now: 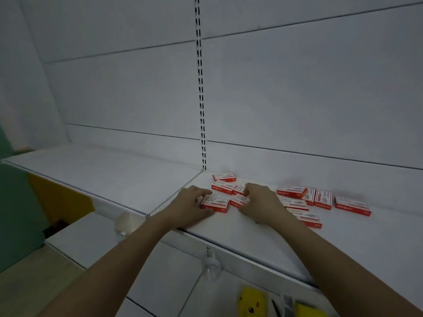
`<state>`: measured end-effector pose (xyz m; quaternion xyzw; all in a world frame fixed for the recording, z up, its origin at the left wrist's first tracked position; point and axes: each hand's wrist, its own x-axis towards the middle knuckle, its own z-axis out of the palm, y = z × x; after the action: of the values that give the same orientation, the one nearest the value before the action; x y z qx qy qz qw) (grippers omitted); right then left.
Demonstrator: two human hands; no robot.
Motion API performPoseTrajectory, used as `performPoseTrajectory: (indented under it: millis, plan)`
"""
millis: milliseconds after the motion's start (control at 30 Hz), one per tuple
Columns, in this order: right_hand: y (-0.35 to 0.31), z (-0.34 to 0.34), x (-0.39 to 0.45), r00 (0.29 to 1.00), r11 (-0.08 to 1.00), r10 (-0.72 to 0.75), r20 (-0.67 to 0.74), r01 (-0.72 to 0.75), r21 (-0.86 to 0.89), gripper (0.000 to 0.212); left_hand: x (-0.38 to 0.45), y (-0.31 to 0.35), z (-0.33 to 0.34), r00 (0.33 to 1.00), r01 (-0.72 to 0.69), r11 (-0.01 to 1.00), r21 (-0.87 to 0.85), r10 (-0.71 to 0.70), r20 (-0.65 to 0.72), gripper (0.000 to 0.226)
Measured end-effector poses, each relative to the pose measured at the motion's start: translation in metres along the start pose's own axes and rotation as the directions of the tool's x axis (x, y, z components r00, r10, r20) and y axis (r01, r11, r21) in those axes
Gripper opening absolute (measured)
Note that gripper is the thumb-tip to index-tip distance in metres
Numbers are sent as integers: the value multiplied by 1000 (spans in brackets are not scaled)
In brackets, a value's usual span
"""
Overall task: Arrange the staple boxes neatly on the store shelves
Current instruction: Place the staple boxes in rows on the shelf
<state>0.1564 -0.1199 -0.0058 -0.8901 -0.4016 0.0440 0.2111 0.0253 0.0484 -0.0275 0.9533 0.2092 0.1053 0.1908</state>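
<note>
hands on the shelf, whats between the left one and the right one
Head view: two staple boxes, one at the left hand, another partly under the right hand.

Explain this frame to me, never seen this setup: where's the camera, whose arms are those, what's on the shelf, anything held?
There is no robot here. The one picture comes from a wide-angle camera worn on a person's head, looking forward and down, so the two bare arms coming up from the bottom are that person's own.

They stand at a white store shelf with a white back panel behind it. Small red and white staple boxes lie scattered flat on it at mixed angles, not yet in rows.

The left hand rests on the shelf with its fingers around the nearest box, seemingly sliding or squaring it. The right hand lies over two more boxes just beside that one. Nothing is lifted off the shelf.

Below the shelf edge a yellow item hangs, too blurred to identify.
</note>
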Motion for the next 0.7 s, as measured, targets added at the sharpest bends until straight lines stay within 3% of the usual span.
performPoseTrajectory:
  millis: [133, 267, 433, 533, 700]
  plan:
    - [-11, 12, 11, 995, 994, 90, -33, -88, 70, 27, 28, -20, -9, 982, -147, 988, -44, 151, 115, 50]
    - [-1, 22, 15, 990, 989, 77, -121, -60, 137, 39, 38, -37, -8, 970, -210, 944, -253, 234, 66, 41]
    - [1, 18, 11, 985, 964, 28, -169, 18, 265, 29, 44, -56, -9, 984, -180, 713, -677, 137, -118, 33]
    - [-3, 17, 10, 965, 892, 62, -255, 61, 448, 23, 48, -58, -6, 982, -184, 708, -682, 159, -100, 36]
    - [-2, 12, 10, 927, 862, 58, -371, 141, 486, 30, 44, -55, -5, 979, -200, 722, -662, 167, -113, 41]
